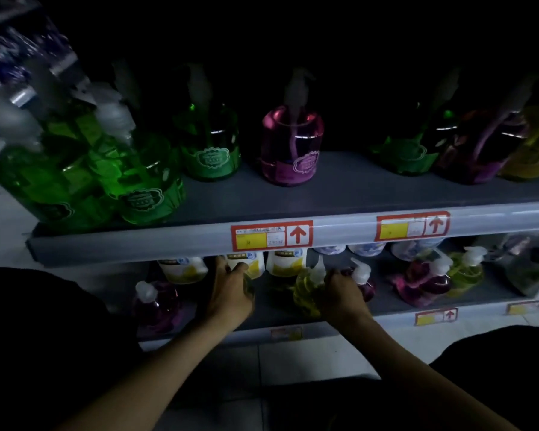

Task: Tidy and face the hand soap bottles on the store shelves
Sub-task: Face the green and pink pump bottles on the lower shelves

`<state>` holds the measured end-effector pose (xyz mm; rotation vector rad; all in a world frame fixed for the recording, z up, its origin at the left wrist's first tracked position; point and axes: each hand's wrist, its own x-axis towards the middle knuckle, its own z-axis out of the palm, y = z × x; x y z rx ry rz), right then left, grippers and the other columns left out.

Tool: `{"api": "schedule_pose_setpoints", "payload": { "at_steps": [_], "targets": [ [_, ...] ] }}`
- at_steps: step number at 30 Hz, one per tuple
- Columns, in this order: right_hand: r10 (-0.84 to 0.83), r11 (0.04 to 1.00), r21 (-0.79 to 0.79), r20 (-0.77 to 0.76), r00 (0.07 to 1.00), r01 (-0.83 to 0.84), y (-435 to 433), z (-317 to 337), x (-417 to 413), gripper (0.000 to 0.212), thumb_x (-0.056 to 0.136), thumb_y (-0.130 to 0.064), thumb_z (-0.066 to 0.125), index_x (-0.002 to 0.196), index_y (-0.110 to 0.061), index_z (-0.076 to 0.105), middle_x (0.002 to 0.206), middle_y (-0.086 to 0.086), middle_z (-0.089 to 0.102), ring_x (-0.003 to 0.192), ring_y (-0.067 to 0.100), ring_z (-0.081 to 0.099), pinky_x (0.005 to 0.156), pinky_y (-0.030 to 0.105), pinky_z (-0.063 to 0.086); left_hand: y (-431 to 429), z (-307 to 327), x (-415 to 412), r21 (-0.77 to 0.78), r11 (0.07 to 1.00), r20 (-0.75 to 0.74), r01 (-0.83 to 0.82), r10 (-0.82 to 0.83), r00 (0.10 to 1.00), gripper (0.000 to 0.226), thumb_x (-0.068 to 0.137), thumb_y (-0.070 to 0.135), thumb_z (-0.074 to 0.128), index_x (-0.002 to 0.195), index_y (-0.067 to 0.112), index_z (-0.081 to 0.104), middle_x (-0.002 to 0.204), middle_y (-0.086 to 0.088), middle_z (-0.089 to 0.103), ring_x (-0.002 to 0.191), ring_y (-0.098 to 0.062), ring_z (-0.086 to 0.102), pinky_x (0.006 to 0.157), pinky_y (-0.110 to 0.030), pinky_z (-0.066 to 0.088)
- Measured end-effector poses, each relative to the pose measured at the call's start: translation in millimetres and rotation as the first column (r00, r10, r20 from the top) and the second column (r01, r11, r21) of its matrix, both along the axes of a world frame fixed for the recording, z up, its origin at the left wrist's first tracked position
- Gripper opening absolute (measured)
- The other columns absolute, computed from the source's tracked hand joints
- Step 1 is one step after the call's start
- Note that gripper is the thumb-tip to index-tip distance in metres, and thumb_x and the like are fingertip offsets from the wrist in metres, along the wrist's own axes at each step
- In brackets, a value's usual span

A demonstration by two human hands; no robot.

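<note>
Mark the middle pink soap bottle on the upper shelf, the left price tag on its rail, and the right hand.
middle pink soap bottle [290, 150]: head view, its body.
left price tag [271, 234]: head view, its centre.
right hand [344, 292]: head view, its back.

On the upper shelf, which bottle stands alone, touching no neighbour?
The pink bottle in the middle: bare shelf shows on both sides, while the green bottles left and the right group stand bunched.
</note>
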<state>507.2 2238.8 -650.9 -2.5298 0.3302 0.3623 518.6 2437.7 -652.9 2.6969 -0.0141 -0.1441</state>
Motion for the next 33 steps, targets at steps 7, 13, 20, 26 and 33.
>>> {"api": "schedule_pose_setpoints", "payload": {
  "at_steps": [7,13,20,26,33],
  "targets": [
    [0.003,0.999,-0.053,0.053,0.999,0.000,7,1,14,0.049,0.090,-0.031,0.061,0.128,-0.004,0.048,0.127,0.017,0.056,0.113,0.032,0.058,0.095,0.041,0.049,6,-2,-3,0.004,1.000,-0.108,-0.005,0.006,0.994,0.040,0.084,0.013,0.063,0.122,0.021,0.054,0.142,-0.010,0.021,0.133,-0.027,0.034,0.109,-0.028,0.032],
    [-0.030,0.932,-0.345,0.230,0.973,0.111,-23,5,7,0.051,0.085,-0.016,0.062,0.133,-0.020,0.045,0.135,0.011,0.038,0.121,0.035,0.044,0.076,0.044,0.053,16,-9,-3,-0.015,0.999,-0.107,0.030,-0.032,0.994,0.048,0.081,-0.001,0.060,0.122,0.023,0.054,0.128,-0.005,0.036,0.123,-0.025,0.042,0.102,-0.028,0.040],
    [-0.105,0.969,-0.206,0.148,0.983,0.135,-59,-15,4,0.040,0.092,-0.026,0.052,0.130,-0.020,0.045,0.123,0.015,0.053,0.107,0.038,0.060,0.080,0.045,0.052,0,0,-7,-0.004,0.998,0.043,0.063,-0.063,0.997,0.062,0.086,0.010,0.060,0.142,0.023,0.038,0.147,-0.008,0.022,0.134,-0.027,0.032,0.109,-0.028,0.031],
    [0.012,0.953,-0.297,0.249,0.968,0.064,-74,-1,-14,0.032,0.088,-0.006,0.057,0.119,-0.011,0.059,0.120,0.013,0.054,0.099,0.036,0.064,0.072,0.039,0.050,-17,8,-17,0.114,0.971,0.098,0.210,-0.221,0.970,0.061,0.091,0.026,0.052,0.146,0.029,0.027,0.143,0.001,0.032,0.127,-0.020,0.038,0.103,-0.031,0.039],
    [0.462,0.885,-0.317,0.510,0.726,-0.341,-75,81,-68,0.014,0.083,-0.010,0.057,0.088,-0.022,0.052,0.092,-0.009,0.043,0.081,0.017,0.054,0.063,0.028,0.044,-41,44,-31,-0.537,0.753,-0.301,0.381,-0.592,0.747,0.079,0.077,0.027,0.076,0.139,0.045,0.031,0.130,0.028,0.040,0.125,0.005,0.040,0.101,-0.015,0.038]
  ]
}}
